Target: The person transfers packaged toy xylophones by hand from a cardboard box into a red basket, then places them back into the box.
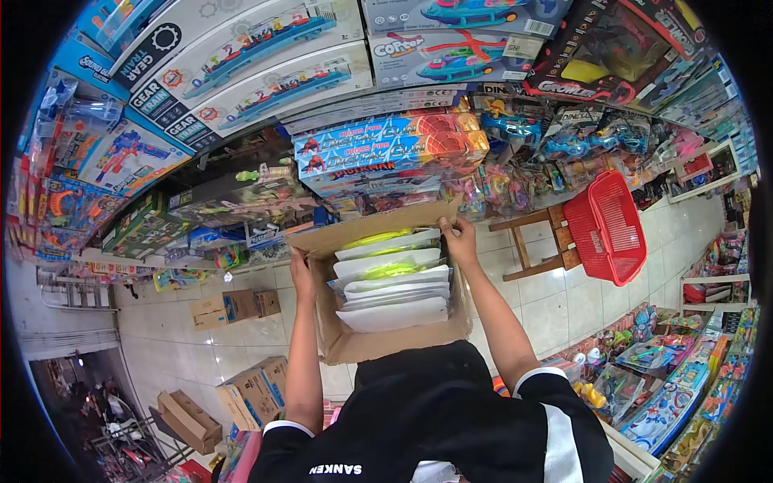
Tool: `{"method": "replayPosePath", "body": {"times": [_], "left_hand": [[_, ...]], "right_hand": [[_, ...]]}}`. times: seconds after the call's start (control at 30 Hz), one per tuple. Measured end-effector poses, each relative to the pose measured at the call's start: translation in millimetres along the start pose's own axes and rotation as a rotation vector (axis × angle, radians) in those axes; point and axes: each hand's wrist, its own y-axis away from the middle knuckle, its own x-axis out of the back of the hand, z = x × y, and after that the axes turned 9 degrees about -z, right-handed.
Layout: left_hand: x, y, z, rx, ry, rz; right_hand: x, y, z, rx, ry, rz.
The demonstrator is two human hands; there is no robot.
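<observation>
Cardboard box (394, 348): centre of frame, open-topped, directly between the hands and touching both; neither is nearer.
Packets (392, 283): inside the box, row running up the frame, long edges left to right; untouched.
Left hand (302, 278): grasping the box's left side (fingers partly hidden).
Right hand (460, 240): closed on its upper-right corner.

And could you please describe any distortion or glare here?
In the head view, fisheye distortion bows the Gear Train boxes and leaves the corners black; the tiled floor shows pale sheen; the lower-left doorway is dark; the open carton looks reasonably clear.
</observation>
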Motion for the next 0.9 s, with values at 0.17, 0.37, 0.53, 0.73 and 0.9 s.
{"method": "replayPosePath", "body": {"times": [0.17, 0.37, 0.53, 0.73, 0.9], "left_hand": [[0.7, 7.0, -2.8, -0.01, -0.044, 0.093], [24.6, 12.5, -22.2, 0.166, -0.426, -0.066], [5.1, 15.6, -25.1, -0.213, -0.565, 0.21], [26.2, 23.1, -12.6, -0.143, -0.698, -0.142], [13.9, 59.9, 2.0, -0.141, -0.852, 0.08]], "right_hand": [[11.2, 15.1, -3.7, -0.028, 0.008, 0.013], [16.8, 32.8, -18.0, -0.241, 0.083, 0.016], [-0.9, 39.9, 16.9, -0.099, 0.367, 0.218], [16.9, 51.8, 6.4, 0.023, 0.53, -0.02], [4.0, 82.6, -4.7, 0.072, 0.459, -0.028]]}}
